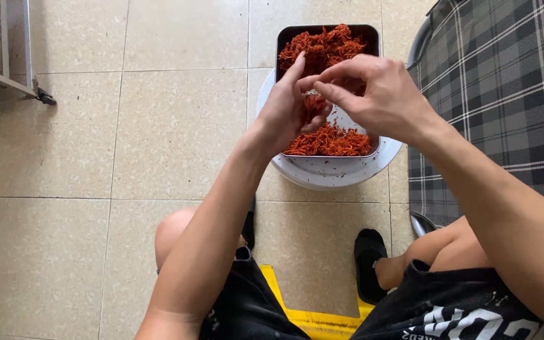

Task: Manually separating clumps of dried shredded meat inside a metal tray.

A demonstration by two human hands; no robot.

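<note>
A rectangular metal tray (283, 38) full of red-orange shredded strands (322, 44) rests on a white round stool (335, 173) on the tiled floor. My left hand (288, 110) hovers over the tray, cupped around a small clump of the strands (313, 106). Just to its right, my right hand (376, 94) has its fingertips pinched together at that clump. Both hands hide the middle of the tray.
A chair with grey plaid fabric (498, 94) stands at the right. A metal rack leg (7, 82) sits at the top left. My knees, black shorts, black shoes (369, 264) and a yellow seat (313, 318) are below.
</note>
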